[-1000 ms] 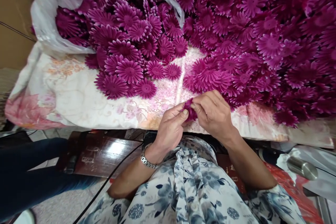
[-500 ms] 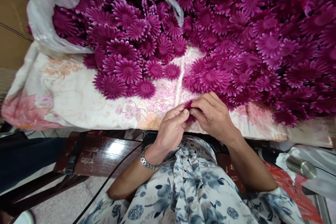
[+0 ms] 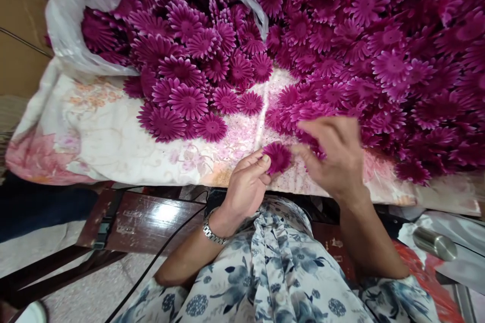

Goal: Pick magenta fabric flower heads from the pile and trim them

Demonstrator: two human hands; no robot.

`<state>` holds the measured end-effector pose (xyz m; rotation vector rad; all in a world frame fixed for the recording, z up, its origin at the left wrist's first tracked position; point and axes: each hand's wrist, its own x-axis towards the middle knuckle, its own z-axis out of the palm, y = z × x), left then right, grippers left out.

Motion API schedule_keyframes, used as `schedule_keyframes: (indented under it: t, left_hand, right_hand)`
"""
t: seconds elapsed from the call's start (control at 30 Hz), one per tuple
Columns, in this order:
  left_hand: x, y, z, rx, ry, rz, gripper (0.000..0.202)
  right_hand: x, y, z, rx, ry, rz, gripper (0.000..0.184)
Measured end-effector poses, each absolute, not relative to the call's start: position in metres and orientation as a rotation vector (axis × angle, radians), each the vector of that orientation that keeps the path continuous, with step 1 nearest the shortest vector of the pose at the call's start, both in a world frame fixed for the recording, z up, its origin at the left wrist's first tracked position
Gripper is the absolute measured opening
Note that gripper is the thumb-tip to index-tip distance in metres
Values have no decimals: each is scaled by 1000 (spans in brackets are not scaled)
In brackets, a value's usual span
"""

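Note:
A small magenta artificial flower head [image 3: 279, 157] is pinched between the thumb and fingers of my left hand [image 3: 248, 181], just above the table's front edge. My right hand [image 3: 333, 159] is to the right of it, blurred by motion, with thumb and fingers apart and nothing visible between them. Its fingertips are close to the large heap of magenta flower heads [image 3: 390, 65] on the right. Another pile of such flower heads [image 3: 187, 103] spills from a clear plastic bag [image 3: 66, 25] at the upper left.
A floral cloth [image 3: 113, 131] covers the table. Below its edge are a brown wooden bench [image 3: 151, 222] with a black strap and a dark cable. At the lower right lie a metal cylinder [image 3: 435, 243] and red plastic [image 3: 428, 277]. Brown cardboard [image 3: 22, 5] stands at the far left.
My right hand has let go of the flower head and moved right towards the heap, its fingers opening. My left hand keeps its hold, and the flower head is now more fully in sight.

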<state>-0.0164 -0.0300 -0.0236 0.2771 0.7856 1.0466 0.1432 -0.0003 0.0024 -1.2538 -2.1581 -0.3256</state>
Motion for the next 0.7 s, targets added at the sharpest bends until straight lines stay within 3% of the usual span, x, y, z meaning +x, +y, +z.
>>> schedule_keyframes:
  t: [0.13,0.37,0.5,0.57,0.7]
  left_hand:
    - [-15,-30,-25,315,730,1027,19]
    - [-13,-34,-28,364,764,1059,20]
    - [-14,-33,-27,328,799,1062,21]
    - [-14,-33,-26,321,800,1067,18]
    - [-14,-31,-25,305,756,1083,12]
  right_hand:
    - [125,-13,-12,-1148,-2307,82,8]
    - [119,-10,-11,-1134,-2196,-206,10]
    - [134,3,-1,-1254,-1995,-538,4]
    - [142,8,5,-1348,-1919,-678,10]
    - [143,3,7,-1300,-2028,-517,23]
